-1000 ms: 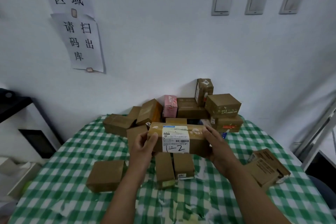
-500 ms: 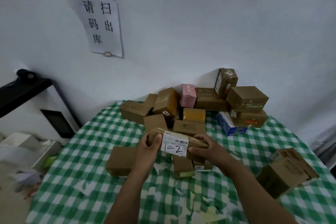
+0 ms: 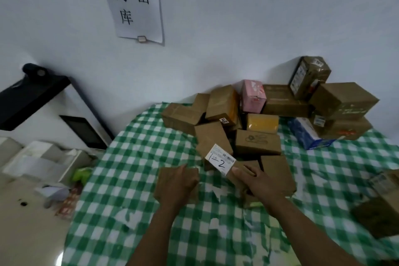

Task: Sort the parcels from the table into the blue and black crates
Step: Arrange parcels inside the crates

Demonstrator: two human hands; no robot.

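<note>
Where a green-and-white checked tablecloth meets the white wall, plain brown cardboard parcels heap at the far side. Right hand grasps a tilted, white-labelled brown cardboard parcel mid-table. Left hand lies over a flat brown box, grip unclear. Printed paper notice on the wall; white shelving at left.

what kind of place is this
Likely a parcel dispatch room: a heap of brown cardboard parcels on a green-checked table, a white paper wall notice in Chinese, a white-labelled brown parcel in the right hand.
</note>
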